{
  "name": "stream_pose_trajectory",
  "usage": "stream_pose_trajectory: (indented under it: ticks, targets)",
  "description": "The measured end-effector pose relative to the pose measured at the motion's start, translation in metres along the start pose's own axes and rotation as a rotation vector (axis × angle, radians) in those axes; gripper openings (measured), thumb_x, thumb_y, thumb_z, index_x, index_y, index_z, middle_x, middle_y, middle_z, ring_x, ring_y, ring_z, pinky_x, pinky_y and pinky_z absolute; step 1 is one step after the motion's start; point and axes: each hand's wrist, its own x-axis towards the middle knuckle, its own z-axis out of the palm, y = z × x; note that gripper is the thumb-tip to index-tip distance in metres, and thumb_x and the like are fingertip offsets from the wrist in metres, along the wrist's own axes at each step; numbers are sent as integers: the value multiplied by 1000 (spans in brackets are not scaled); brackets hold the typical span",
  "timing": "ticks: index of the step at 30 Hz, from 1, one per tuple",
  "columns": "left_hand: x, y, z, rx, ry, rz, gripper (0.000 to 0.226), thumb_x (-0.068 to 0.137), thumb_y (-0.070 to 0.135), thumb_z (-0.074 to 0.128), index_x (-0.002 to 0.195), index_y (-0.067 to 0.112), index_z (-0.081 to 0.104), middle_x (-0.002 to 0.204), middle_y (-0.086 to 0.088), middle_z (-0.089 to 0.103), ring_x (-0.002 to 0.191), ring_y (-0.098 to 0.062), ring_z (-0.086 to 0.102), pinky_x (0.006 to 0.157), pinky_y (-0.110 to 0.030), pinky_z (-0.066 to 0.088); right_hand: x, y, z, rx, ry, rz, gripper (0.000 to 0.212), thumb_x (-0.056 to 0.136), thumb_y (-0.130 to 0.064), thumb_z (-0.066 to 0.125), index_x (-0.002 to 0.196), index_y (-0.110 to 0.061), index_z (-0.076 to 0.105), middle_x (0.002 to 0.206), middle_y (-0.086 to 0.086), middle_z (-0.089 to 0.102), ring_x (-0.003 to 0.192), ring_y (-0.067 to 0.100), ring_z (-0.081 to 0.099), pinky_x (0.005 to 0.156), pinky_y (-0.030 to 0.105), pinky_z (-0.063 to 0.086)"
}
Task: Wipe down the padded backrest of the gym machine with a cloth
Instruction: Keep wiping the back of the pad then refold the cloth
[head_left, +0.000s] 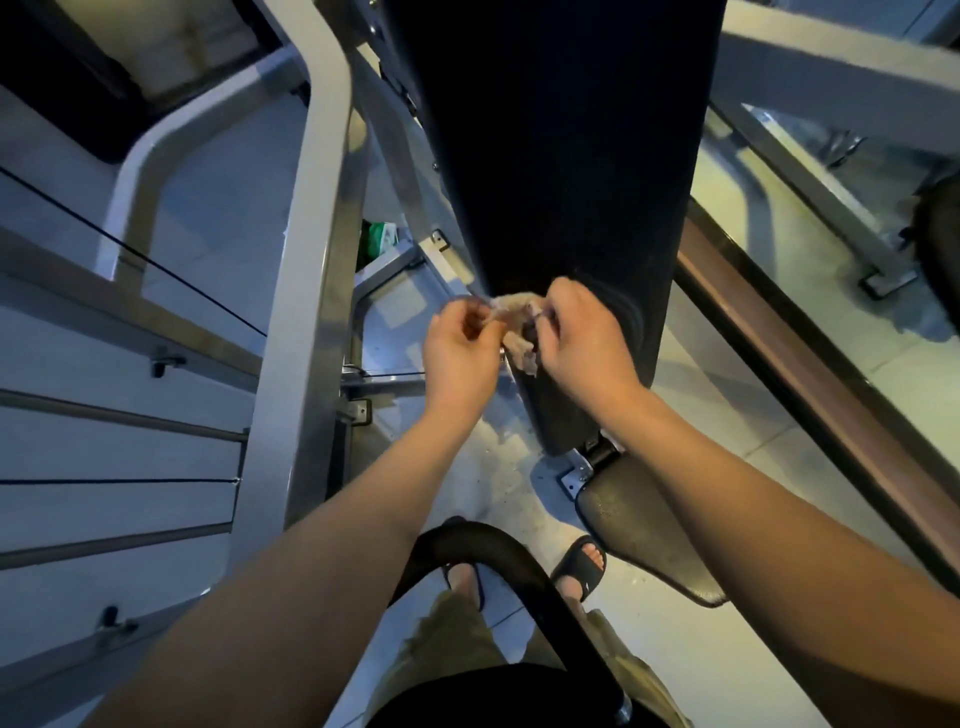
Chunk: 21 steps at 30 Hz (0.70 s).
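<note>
Head view shows a small pale cloth (515, 323) pinched at its left edge by the left hand (460, 353) and gripped on its right side by the right hand (582, 338), just in front of the black backrest (561, 156), at its lower end. The cloth looks light and limp, so it is probably best bunched in one palm. Grey frame bars (311, 260) crowd the left, and a seat pad (639, 530) juts out below.

Your cloth (515, 321) is pale beige against the plain black backrest (561, 156). At ten o'clock from the cloth sits a green-and-white packet (382, 239); the frame (306, 291) is silver-grey, your sandals (577, 571) black, shorts (457, 639) olive.
</note>
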Motion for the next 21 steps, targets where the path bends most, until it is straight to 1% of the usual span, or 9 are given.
stream_pose_trajectory:
  ticks: [1,3,5,8,11,13,15,18,21]
  targets:
    - [4,11,-5,-27,63,45,9,90,12,68,91,20,63,91,2,65,82,-7,63,72,-15,49,11,-9,-11,33,57,-40,13,95,-9,57,88,-10,46,87,4,47,75,19,47,64,30,35]
    - [8,25,-6,-39,167,76,9,89,11,68,87,18,64,88,1,66,79,-7,62,70,-14,49,29,-17,-19,38,119,-94,12,93,-5,58,88,-8,47,87,4,47,75,17,46,63,29,34]
    - [6,23,0,-6,199,61,10,90,11,67,85,18,64,85,2,65,77,-7,61,68,-14,48,32,-11,-11,37,124,-106,14,90,-2,56,85,-10,46,84,6,46,72,22,47,61,34,36]
    - [-1,0,15,91,108,-49,6,91,17,68,87,19,66,83,4,67,78,-11,63,70,-22,50,6,17,19,41,61,-70,6,90,-12,51,85,-11,48,82,7,46,69,25,47,59,40,38]
    - [-10,-14,26,220,-28,-223,6,90,17,71,85,14,69,80,-1,69,75,-16,64,71,-27,49,-20,38,37,3,-97,95,16,94,-14,52,83,-18,41,80,4,45,70,26,50,60,39,39]
    - [-20,-10,30,222,-59,-262,8,90,14,69,83,11,68,76,0,66,69,-11,61,68,-25,48,-30,43,34,-2,-136,145,18,98,-13,51,83,-17,41,79,4,46,71,27,52,61,39,41]
    - [-32,7,30,204,-20,-155,9,92,17,66,83,15,65,77,4,62,69,-5,59,63,-18,46,-29,40,17,57,-82,133,19,99,-15,52,84,-17,41,79,3,48,70,23,50,62,40,42]
    - [-37,39,28,134,116,71,7,94,23,66,87,22,64,88,6,62,80,-3,60,70,-14,48,-10,26,-20,162,43,66,18,99,-15,55,86,-15,43,84,3,50,75,20,50,64,36,38]
    - [-24,63,30,233,250,121,5,96,20,62,96,20,67,92,8,61,83,-4,57,75,-18,49,15,21,-37,184,90,-9,14,97,-11,56,87,-11,46,86,5,51,76,20,49,65,34,38]
